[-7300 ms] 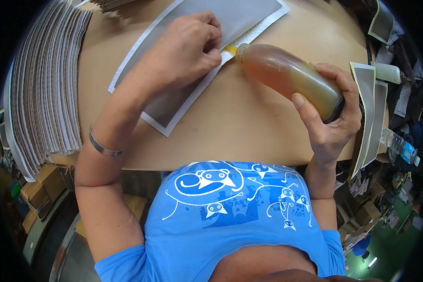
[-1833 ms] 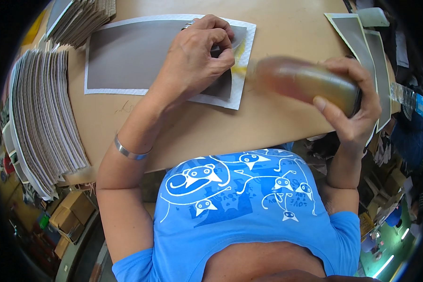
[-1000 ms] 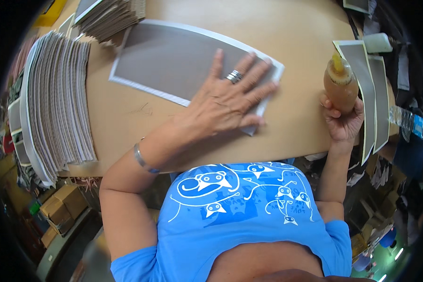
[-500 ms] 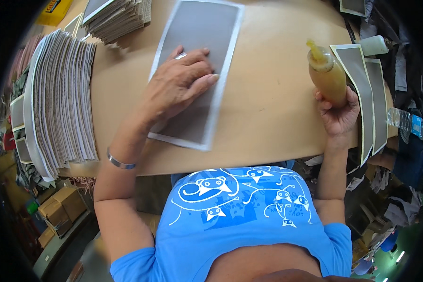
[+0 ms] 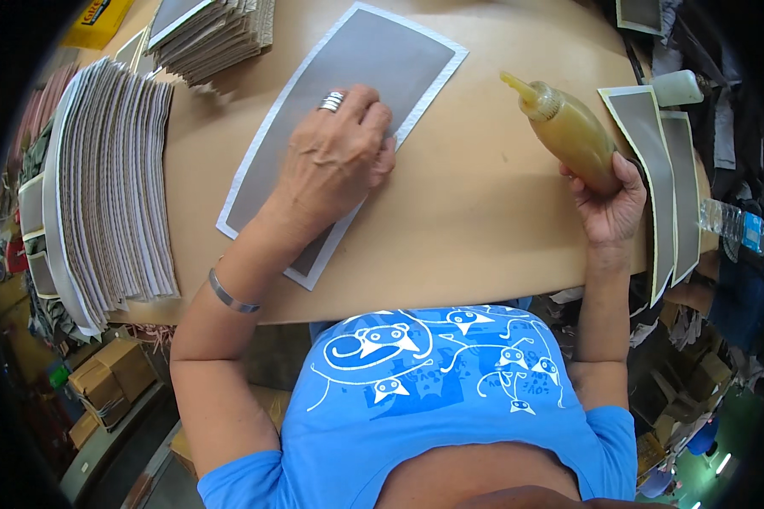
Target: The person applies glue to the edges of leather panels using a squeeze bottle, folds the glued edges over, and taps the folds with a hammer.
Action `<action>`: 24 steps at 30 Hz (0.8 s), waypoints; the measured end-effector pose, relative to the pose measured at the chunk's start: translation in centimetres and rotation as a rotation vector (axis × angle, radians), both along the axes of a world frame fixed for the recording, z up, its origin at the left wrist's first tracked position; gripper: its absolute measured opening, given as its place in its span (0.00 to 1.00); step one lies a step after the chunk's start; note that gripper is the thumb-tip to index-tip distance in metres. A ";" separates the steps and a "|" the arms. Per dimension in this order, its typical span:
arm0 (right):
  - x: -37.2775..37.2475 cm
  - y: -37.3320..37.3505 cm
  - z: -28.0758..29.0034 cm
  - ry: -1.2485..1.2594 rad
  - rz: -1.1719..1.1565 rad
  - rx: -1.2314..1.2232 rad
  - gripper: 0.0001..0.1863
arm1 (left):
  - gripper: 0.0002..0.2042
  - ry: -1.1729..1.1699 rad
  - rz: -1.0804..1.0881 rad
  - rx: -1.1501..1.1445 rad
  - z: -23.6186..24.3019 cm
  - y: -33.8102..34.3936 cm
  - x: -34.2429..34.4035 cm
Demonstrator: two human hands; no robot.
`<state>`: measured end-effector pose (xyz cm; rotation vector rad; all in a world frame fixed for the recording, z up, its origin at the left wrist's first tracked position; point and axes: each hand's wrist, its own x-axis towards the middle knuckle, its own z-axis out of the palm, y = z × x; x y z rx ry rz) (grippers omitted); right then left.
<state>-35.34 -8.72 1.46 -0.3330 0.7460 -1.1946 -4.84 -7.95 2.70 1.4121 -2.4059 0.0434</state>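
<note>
A long grey panel with a white border (image 5: 348,68) lies slanted on the table, its far end leaning right. My left hand (image 5: 339,148) is over its middle, fingers curled under and thumb near the panel's right edge. The fingertips are hidden, so whatever they may pinch cannot be made out. At the right, my right hand (image 5: 613,204) is wrapped around a squeeze bottle (image 5: 573,140) of yellowish-brown liquid. Held above the table, the bottle tilts with its yellow nozzle pointing up and to the left.
A tall row of stacked panels (image 5: 115,191) stands along the table's left side. Behind it sits another panel stack (image 5: 216,42), with a yellow package (image 5: 96,24) farther left. Grey bordered panels (image 5: 641,153) lie at the right edge, near a white bottle (image 5: 677,87) and a clear plastic bottle (image 5: 721,217).
The panel has turned clockwise, its near end swinging left. My left hand's fingers have gone from spread to curled. In my right hand the bottle has tipped further left.
</note>
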 end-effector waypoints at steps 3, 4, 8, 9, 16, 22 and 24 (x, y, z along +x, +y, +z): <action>0.3 -0.2 0.1 0.092 -0.012 -0.006 0.24 | 0.06 -0.100 -0.053 -0.030 0.1 -0.1 -0.6; 0.3 -0.3 0.1 0.112 -0.005 -0.016 0.24 | 0.06 -0.080 -0.050 0.001 0.1 -0.2 -0.6; 0.5 -0.3 0.2 0.174 0.017 -0.050 0.24 | 0.08 0.080 -0.035 0.109 1.0 -0.7 0.0; 0.6 -0.3 0.3 0.183 0.017 -0.060 0.24 | 0.08 0.140 -0.030 0.131 1.1 -0.9 0.2; 0.8 -0.6 0.6 0.232 0.076 -0.103 0.25 | 0.09 0.109 -0.055 0.050 0.0 -0.5 0.2; 1.1 -0.4 0.6 0.278 0.041 -0.123 0.25 | 0.12 0.246 -0.003 0.166 0.1 -0.6 0.4; 1.0 -0.5 0.4 0.274 0.049 -0.120 0.25 | 0.13 0.251 -0.012 0.199 0.3 -0.6 0.5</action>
